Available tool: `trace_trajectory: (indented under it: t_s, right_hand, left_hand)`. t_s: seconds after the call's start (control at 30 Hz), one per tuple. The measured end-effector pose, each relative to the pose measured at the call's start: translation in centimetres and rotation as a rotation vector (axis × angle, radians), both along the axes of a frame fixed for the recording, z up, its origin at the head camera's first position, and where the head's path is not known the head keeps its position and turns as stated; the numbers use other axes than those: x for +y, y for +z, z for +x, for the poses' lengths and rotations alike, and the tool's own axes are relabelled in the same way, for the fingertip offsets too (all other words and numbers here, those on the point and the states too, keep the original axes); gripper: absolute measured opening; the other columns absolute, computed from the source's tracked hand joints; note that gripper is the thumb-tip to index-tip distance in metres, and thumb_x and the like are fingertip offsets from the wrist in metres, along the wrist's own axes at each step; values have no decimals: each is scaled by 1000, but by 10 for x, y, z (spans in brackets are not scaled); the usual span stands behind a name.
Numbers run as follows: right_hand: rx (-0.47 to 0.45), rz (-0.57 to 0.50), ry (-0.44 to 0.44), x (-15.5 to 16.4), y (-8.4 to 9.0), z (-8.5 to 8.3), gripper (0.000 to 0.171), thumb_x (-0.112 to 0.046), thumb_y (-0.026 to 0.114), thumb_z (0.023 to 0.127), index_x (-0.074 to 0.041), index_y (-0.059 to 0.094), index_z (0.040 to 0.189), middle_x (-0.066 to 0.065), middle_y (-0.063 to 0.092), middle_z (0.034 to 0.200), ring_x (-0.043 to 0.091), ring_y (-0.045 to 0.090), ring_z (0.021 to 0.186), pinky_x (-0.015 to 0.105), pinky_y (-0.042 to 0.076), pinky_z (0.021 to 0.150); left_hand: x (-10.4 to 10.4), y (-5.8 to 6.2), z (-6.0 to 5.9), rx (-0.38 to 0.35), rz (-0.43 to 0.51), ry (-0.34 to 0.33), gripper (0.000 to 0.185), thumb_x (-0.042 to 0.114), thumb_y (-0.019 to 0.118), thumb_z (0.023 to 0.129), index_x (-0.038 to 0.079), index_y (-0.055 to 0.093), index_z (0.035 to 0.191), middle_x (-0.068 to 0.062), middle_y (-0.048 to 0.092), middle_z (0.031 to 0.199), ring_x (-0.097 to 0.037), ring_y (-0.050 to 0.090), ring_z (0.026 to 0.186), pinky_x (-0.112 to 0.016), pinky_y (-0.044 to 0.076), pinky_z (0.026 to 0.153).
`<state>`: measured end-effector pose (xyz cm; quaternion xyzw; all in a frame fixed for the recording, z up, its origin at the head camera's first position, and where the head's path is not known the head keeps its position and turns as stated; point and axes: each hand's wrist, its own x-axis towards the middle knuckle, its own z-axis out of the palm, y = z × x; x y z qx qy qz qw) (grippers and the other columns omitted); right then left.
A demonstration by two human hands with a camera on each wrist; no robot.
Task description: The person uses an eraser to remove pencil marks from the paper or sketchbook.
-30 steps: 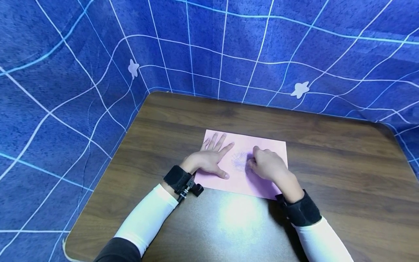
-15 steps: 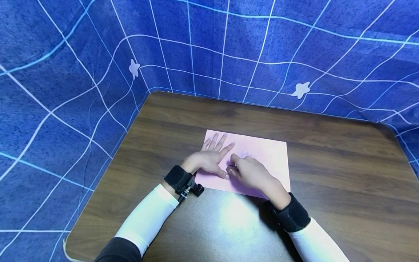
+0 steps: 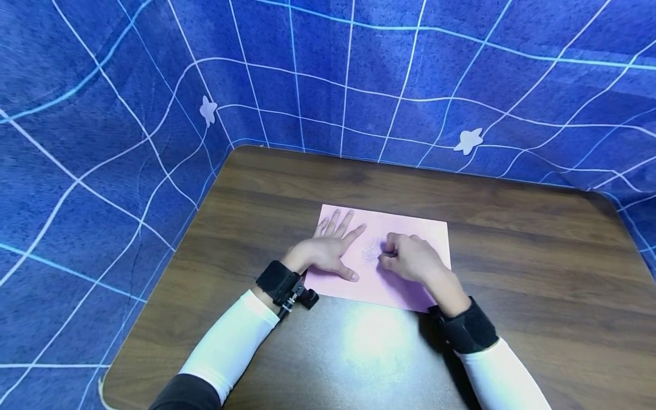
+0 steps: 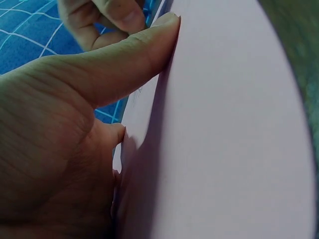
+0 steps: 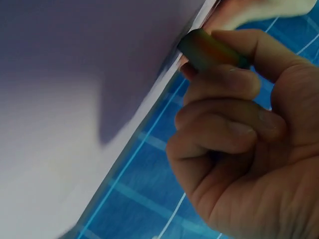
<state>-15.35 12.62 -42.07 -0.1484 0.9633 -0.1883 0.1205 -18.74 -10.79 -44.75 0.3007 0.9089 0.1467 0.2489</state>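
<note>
On pink paper, left hand presses flat; right hand pinches perhaps a crayon.

**Thumb flat on pink paper**

The left hand fills the lower left of the view, its thumb stretched out and pressing its tip against the pink paper. The paper spans the middle and right. Fingers of the right hand, curled, show just beyond the thumb tip. Blue grid-patterned cloth lies behind.

A dark wooden table carries a pink sheet of paper lying flat.
</note>
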Motion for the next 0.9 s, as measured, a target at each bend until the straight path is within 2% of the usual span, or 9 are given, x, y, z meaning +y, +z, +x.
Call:
trace_trajectory:
  t_s: [0.1,0.27,0.5,0.6,0.7,0.9]
  right_hand:
    - [-25,15,-42,19,1,-6,15,-30,72,89,-17,69,94,2,73,88,24,65,82,40,50,72]
    - [-36,23,-65,35,3,-12,14,-29,70,91,-15,69,94,4,73,88,22,63,79,39,49,72]
    - [-21,128,-44,26,8,-7,17,-27,65,92,-11,60,91,6,64,81,25,60,78,45,48,65]
    - [-16,148,-1,18,10,-1,19,-26,62,95,-8,57,93,7,60,77,25,58,74,44,47,63]
    - [-15,104,55,8,10,6,19,-26,63,98,-8,58,95,6,62,77,23,61,74,42,49,66]
    - [34,-48,172,-23,4,21,18,-25,65,99,-9,64,107,3,74,93,23,72,86,45,57,79]
  left_hand:
    - [0,-2,0,-3,3,2,120,65,75,82,26,-1,166,-12,-28,168,-34,-32,153,-54,-17,125]
    - [0,-3,-1,-4,1,2,120,66,74,82,27,-2,166,-11,-29,168,-34,-33,153,-54,-18,125]
    - [-1,-3,0,-11,12,8,120,66,74,81,26,-2,166,-11,-29,168,-34,-33,153,-54,-18,125]
    - [-1,-2,0,-14,8,10,121,65,75,81,26,-1,166,-12,-29,168,-34,-33,153,-54,-18,125]
    - [0,-1,1,-10,2,8,120,65,75,82,25,-1,166,-13,-28,168,-35,-32,153,-54,-17,125]
    - [2,1,1,16,-16,-7,121,61,77,82,24,-2,166,-15,-27,168,-37,-30,153,-54,-17,125]
